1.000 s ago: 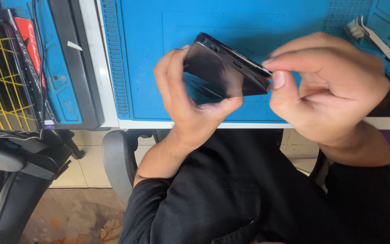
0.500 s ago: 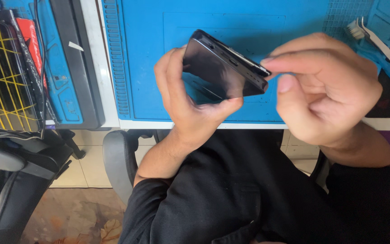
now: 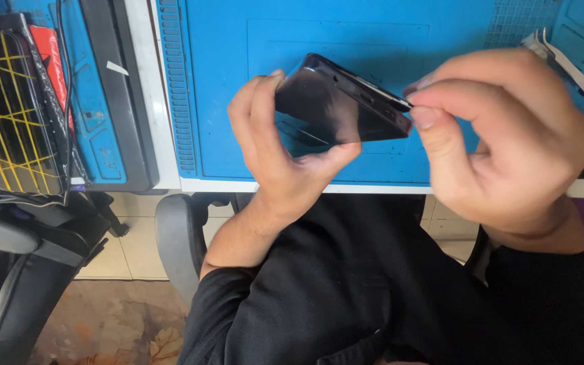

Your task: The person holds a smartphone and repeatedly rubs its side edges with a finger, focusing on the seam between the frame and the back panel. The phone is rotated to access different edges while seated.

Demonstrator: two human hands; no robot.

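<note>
Since a moment ago, the right hand has slid its pinch a little down the phone's edge. The left hand grips the dark smartphone tilted above the blue repair mat, so its side faces the right fingertips, pinched closed there; whether they hold something small I cannot tell.

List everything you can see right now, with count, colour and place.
phone: 1, black, held tilted over the mat
mat: 1, blue, on the white bench
tweezers: 1, pale metal, mat's far right corner
tray: 1, blue with dark edge, left of mat
panel: 1, black with yellow lines, far left
chair: 1, grey-black, under the bench
left hand: grips the phone's near end
right hand: fingertips pinched at the phone's upper edge
</note>
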